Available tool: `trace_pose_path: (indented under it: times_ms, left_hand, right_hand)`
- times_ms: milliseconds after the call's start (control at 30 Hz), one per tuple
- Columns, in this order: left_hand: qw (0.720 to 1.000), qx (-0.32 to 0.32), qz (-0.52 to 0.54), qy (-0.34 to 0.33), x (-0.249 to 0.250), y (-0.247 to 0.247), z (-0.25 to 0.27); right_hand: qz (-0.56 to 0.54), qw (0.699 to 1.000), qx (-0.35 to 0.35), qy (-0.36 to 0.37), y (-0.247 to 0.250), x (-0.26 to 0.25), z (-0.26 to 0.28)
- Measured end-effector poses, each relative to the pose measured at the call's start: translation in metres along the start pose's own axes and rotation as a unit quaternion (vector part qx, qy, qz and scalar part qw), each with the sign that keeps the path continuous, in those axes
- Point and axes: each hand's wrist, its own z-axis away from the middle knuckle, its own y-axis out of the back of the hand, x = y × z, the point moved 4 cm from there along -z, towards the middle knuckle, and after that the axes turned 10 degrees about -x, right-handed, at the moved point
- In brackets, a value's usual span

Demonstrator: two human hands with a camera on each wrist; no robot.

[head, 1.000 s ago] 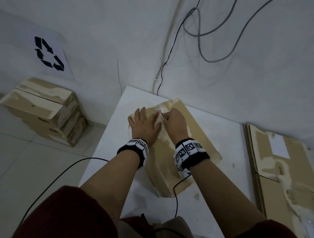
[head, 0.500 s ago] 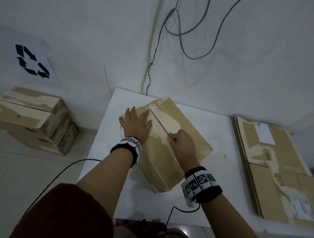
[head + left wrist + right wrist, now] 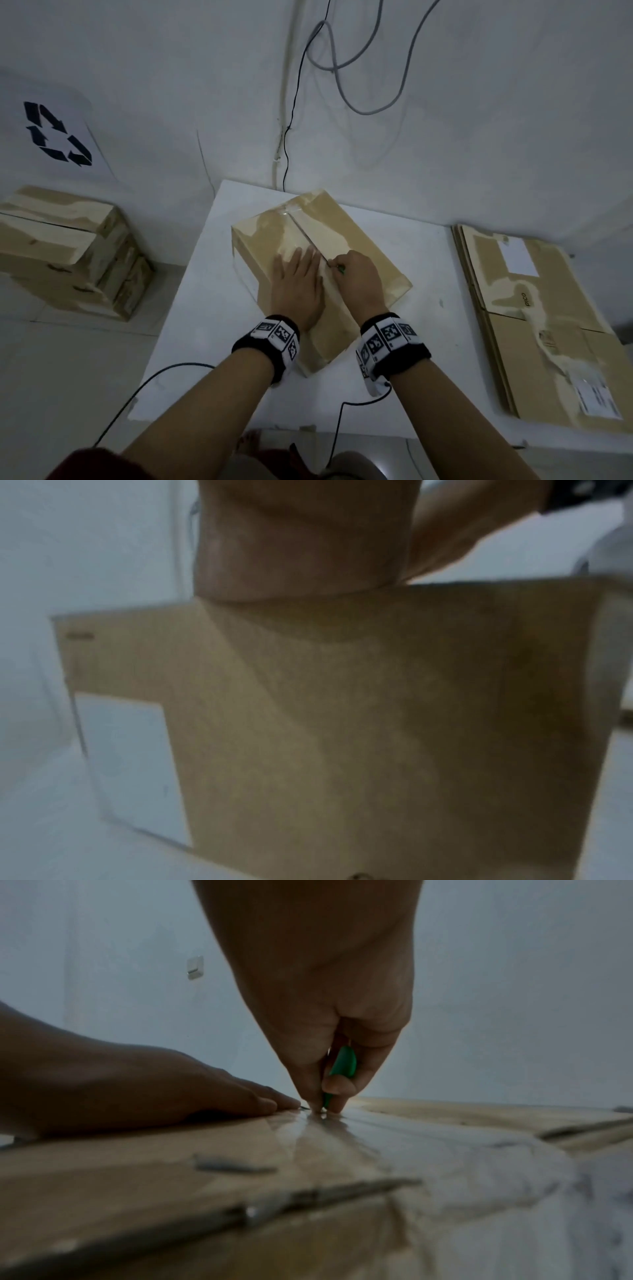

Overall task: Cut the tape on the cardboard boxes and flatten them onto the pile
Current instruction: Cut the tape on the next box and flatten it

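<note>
Since half a second ago, the left hand (image 3: 297, 286) has slid nearer along the brown taped cardboard box (image 3: 346, 240), lying flat with fingers straight. The right hand (image 3: 356, 279) pinches a small green-handled cutter (image 3: 341, 1066) on the seam. Box on the white table (image 3: 205, 308), long axis running from near-right to far-left.
</note>
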Motion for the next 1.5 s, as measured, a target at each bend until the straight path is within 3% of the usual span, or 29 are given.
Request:
trace_pose_path:
  times_ms: [300, 700, 933, 1067, 1133, 1267, 1500]
  left_hand:
    - [0.999, -0.002, -0.010, 0.032, 0.005, 0.001, 0.002]
    - [0.999, 0.002, -0.018, 0.049, 0.005, 0.000, 0.000]
    - [0.999, 0.008, -0.041, -0.012, 0.021, -0.003, 0.014]
    - [0.980, 0.050, -0.072, -0.176, 0.054, -0.007, 0.018]
    - [0.977, 0.025, -0.077, -0.199, 0.068, -0.002, 0.014]
    - [0.968, -0.104, -0.153, -0.171, 0.078, 0.007, -0.006]
    - [0.963, -0.168, -0.126, -0.169, 0.084, 0.013, -0.017]
  right_hand:
    - [-0.037, 0.999, -0.015, -0.031, 0.004, 0.042, 0.059]
    - [-0.108, 0.993, 0.044, -0.027, 0.003, 0.072, 0.116]
    - [-0.075, 0.994, 0.063, -0.044, 0.012, 0.086, 0.107]
    - [-0.020, 0.996, 0.060, -0.060, 0.027, 0.089, 0.090]
    - [-0.013, 0.996, 0.059, -0.067, 0.033, 0.094, 0.081]
    - [-0.008, 0.996, 0.052, -0.070, 0.041, 0.107, 0.069]
    - [-0.024, 0.997, 0.053, -0.057, 0.041, 0.118, 0.066]
